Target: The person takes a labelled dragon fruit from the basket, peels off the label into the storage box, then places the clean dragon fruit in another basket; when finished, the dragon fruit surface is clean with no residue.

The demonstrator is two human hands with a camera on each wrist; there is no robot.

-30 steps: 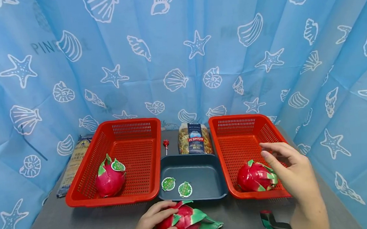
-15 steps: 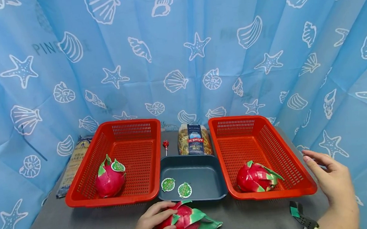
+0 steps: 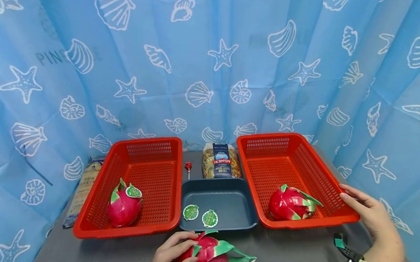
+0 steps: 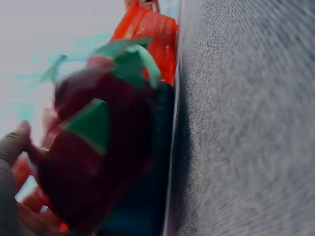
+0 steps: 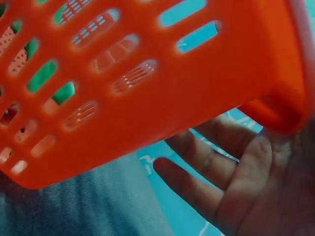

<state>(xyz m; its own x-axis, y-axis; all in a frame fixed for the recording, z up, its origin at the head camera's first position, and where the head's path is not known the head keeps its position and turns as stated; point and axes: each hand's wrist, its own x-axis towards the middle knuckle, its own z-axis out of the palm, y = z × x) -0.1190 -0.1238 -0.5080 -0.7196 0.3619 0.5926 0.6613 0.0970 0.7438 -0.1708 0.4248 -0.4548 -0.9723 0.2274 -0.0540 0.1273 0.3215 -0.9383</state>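
In the head view my left hand [image 3: 173, 255] rests on a pink dragon fruit [image 3: 210, 256] with green leaf tips, fingers curled over its left side. Close up in the left wrist view, that dragon fruit [image 4: 98, 142] looks dark and blurred, with fingers [image 4: 37, 206] around its edge. Beside the right red basket [image 3: 302, 222], my right hand [image 3: 376, 216] has its fingertips at the outer side rim. From the right wrist, loosely extended fingers [image 5: 197, 189] appear beyond the basket wall [image 5: 197, 93]; contact is unclear. A second dragon fruit [image 3: 291, 202] lies in this basket.
The left red basket [image 3: 129, 230] contains another dragon fruit [image 3: 124, 207] with a green sticker. Between the baskets stands a dark blue tray [image 3: 234, 207] with two round green stickers. Behind it are a pasta bag [image 3: 221, 161] and a lollipop [image 3: 188, 167]. Another packet [image 3: 85, 190] lies far left.
My right hand has moved from above the right basket's dragon fruit out to the right, then in to the basket's side rim. The left hand stays on its dragon fruit.
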